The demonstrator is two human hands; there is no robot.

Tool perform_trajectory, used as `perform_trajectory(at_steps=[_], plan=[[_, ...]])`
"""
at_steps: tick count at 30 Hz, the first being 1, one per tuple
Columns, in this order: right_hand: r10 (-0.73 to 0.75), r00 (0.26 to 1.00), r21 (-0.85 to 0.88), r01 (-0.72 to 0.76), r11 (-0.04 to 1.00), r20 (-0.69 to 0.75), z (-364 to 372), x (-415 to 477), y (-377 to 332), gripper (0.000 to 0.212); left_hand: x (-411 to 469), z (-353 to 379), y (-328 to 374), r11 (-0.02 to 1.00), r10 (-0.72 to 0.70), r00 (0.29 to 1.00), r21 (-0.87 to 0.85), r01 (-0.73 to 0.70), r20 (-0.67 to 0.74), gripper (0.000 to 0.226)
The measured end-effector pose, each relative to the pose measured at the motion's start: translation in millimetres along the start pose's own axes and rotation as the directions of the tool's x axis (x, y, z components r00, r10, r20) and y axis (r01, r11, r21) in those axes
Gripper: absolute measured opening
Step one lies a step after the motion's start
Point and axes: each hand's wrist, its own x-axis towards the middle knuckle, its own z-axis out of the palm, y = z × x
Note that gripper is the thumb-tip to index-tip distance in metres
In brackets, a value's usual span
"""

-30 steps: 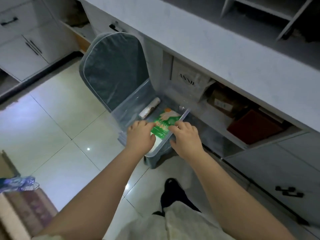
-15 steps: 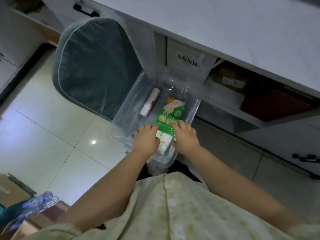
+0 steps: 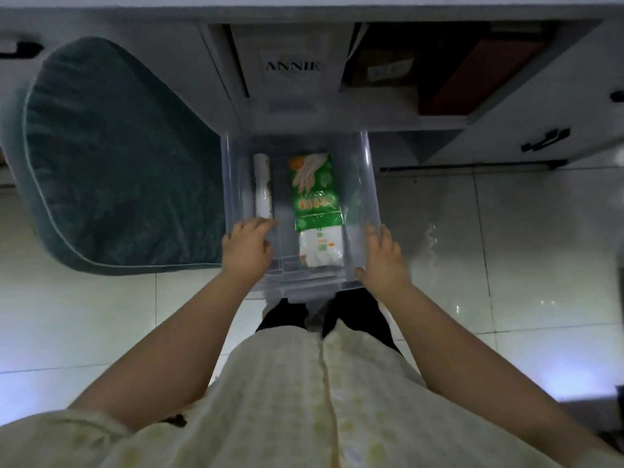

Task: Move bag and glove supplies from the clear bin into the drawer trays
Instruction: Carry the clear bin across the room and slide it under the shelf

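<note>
The left hand (image 3: 248, 248) lies over the near left corner of the clear bin (image 3: 369, 184) with its fingers bent down past the rim. Whether they clasp the rim or only rest there cannot be told, but they hold none of the supplies. Their tips sit just short of the near end of the white roll (image 3: 262, 184), which lies along the bin's left wall with its long axis running straight away from the person. The right hand (image 3: 385, 261) is laid flat against the outside of the right wall, fingers straight and thumb spread toward the near corner, gripping nothing. Between the two hands, a little right of centre, the green-and-white glove packet (image 3: 315, 201) lies flat on the bin's floor. It runs parallel to the roll and apart from it, its white end nearest the person. The roll therefore seems the left hand's natural pick, a short reach forward and a grasp across its width. The packet lies about midway, inward of either hand. The bin stands on the tiled floor beside a dark green cushion (image 3: 118, 157). No drawer tray is in view.
</note>
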Motion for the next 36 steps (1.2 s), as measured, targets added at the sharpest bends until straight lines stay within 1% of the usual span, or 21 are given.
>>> perform_trajectory(at_steps=[1,3,4,5,6,8,10,11,13,14,15,16,19,20,23,24,26,28,31,33,36], plan=[[0.024,1.0,0.012,-0.024,1.0,0.017,5.0,1.0,1.7,0.098,-2.3,3.3,-12.1,0.999,-0.012,1.0,-0.038,0.011,-0.013,0.055],[0.072,0.996,0.088,-0.076,0.993,0.047,13.3,8.3,8.4,0.103,-8.2,13.8,-34.4,0.98,-0.067,0.996,-0.194,0.053,-0.065,0.057],[0.092,0.994,0.198,-0.101,0.975,0.054,16.7,14.3,12.8,0.105,-10.3,20.0,-43.6,0.947,-0.124,0.989,-0.307,0.094,-0.083,0.06],[0.112,0.992,0.354,-0.124,0.927,0.056,20.9,21.1,17.2,0.107,-11.3,26.2,-51.6,0.887,-0.199,0.977,-0.437,0.148,-0.072,0.064],[0.135,0.989,0.514,-0.144,0.846,0.054,26.1,27.2,21.4,0.106,-11.2,31.6,-58.4,0.794,-0.274,0.961,-0.571,0.208,-0.031,0.07],[0.225,0.972,0.727,-0.197,0.658,0.06,39.6,36.4,29.5,0.099,-9.3,40.6,-68.0,0.538,-0.399,0.909,-0.771,0.34,0.122,0.082],[0.32,0.936,0.862,-0.278,0.425,0.145,55.8,42.1,38.1,0.084,-6.6,47.7,-76.6,0.301,-0.457,0.82,-0.807,0.508,0.345,0.088],[0.33,0.917,0.893,-0.329,0.307,0.224,63.9,43.4,41.8,0.076,-6.4,50.8,-79.6,0.225,-0.443,0.775,-0.781,0.583,0.451,0.09],[0.275,0.895,0.91,-0.395,0.123,0.351,74.5,41.7,45.5,0.067,-10.5,54.1,-80.9,0.162,-0.385,0.73,-0.738,0.656,0.565,0.095],[0.242,0.895,0.917,-0.397,0.052,0.374,76.6,39.1,45.5,0.069,-12.0,53.6,-79.5,0.162,-0.368,0.729,-0.732,0.662,0.578,0.098],[0.226,0.9,0.923,-0.385,0.009,0.373,76.2,35.6,45.3,0.074,-12.8,51.0,-77.2,0.169,-0.362,0.732,-0.731,0.661,0.578,0.1],[0.225,0.905,0.929,-0.37,-0.006,0.362,72.4,31.3,44.6,0.078,-12.8,46.6,-73.8,0.177,-0.358,0.737,-0.733,0.657,0.573,0.103],[0.268,0.914,0.947,-0.32,0.015,0.304,47.5,14.1,47.6,0.085,-13.0,26.2,-57.8,0.193,-0.315,0.755,-0.741,0.644,0.575,0.106],[0.271,0.92,0.957,-0.289,-0.018,0.283,38.8,5.9,51.7,0.086,-15.4,19.2,-50.4,0.199,-0.293,0.76,-0.74,0.642,0.58,0.105],[0.265,0.937,0.965,-0.182,-0.19,0.229,13.8,-29.7,70.3,0.087,-25.1,3.2,-21.0,0.224,-0.215,0.761,-0.728,0.648,0.612,0.095],[0.272,0.939,0.963,-0.154,-0.22,0.212,6.2,-44.0,78.0,0.085,-25.7,-1.1,-8.0,0.244,-0.182,0.758,-0.718,0.652,0.626,0.092],[0.316,0.931,0.96,-0.097,-0.264,0.181,-6.1,-74.4,96.9,0.083,-21.4,-9.3,22.7,0.324,-0.119,0.752,-0.69,0.647,0.649,0.091],[0.393,0.905,0.95,-0.038,-0.31,0.165,-15.7,-104.5,120.3,0.081,-14.1,-17.2,61.2,0.42,-0.045,0.757,-0.675,0.607,0.652,0.089],[0.53,0.835,0.931,0.062,-0.36,0.149,-28.0,-147.2,155.8,0.076,-4.6,-28.8,131.1,0.569,0.114,0.76,-0.669,0.478,0.64,0.089],[0.606,0.784,0.906,0.15,-0.397,0.136,-33.2,-172.4,178.3,0.071,-0.6,-36.1,181.8,0.61,0.219,0.763,-0.696,0.379,0.608,0.093],[0.696,0.71,0.859,0.283,-0.428,0.113,-43.2,-202.9,212.7,0.067,2.1,-39.6,256.7,0.608,0.331,0.773,-0.749,0.265,0.541,0.102]])
